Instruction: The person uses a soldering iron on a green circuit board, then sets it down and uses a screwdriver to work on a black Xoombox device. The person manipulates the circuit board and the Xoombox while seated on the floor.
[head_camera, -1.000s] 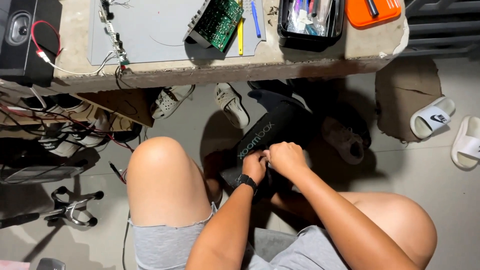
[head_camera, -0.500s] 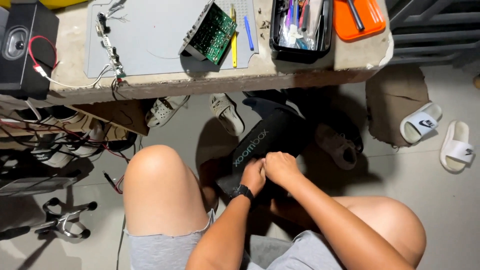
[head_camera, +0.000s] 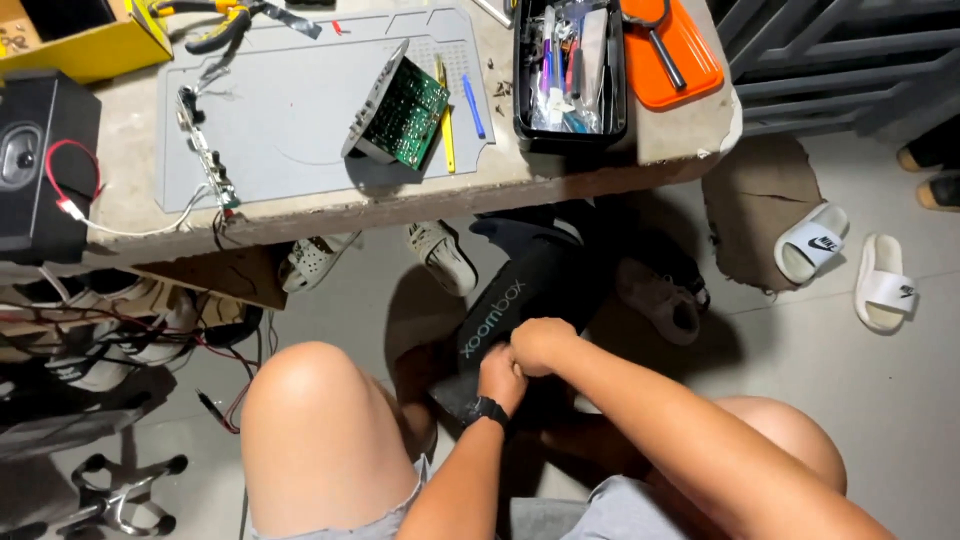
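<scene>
A black cylindrical speaker (head_camera: 520, 290) with green lettering stands tilted on the floor between my bare knees, its far end under the table edge. Both hands are closed on its near end. My left hand (head_camera: 499, 377), with a black watch at the wrist, grips the end from the near side. My right hand (head_camera: 541, 345) is fisted over the top of the same end, touching the left hand. What the fingers pinch is hidden.
A worn table (head_camera: 690, 135) above holds a grey mat (head_camera: 280, 110), a green circuit board (head_camera: 405, 110), a black tool tray (head_camera: 568, 75), an orange tray (head_camera: 680, 55) and a black speaker box (head_camera: 40, 170). White slides (head_camera: 812, 245), shoes (head_camera: 440, 255) and tangled wires (head_camera: 120, 330) lie on the floor.
The view has shifted so more of the tabletop shows. Both hands stay on the speaker's near end, sitting slightly lower in the picture.
</scene>
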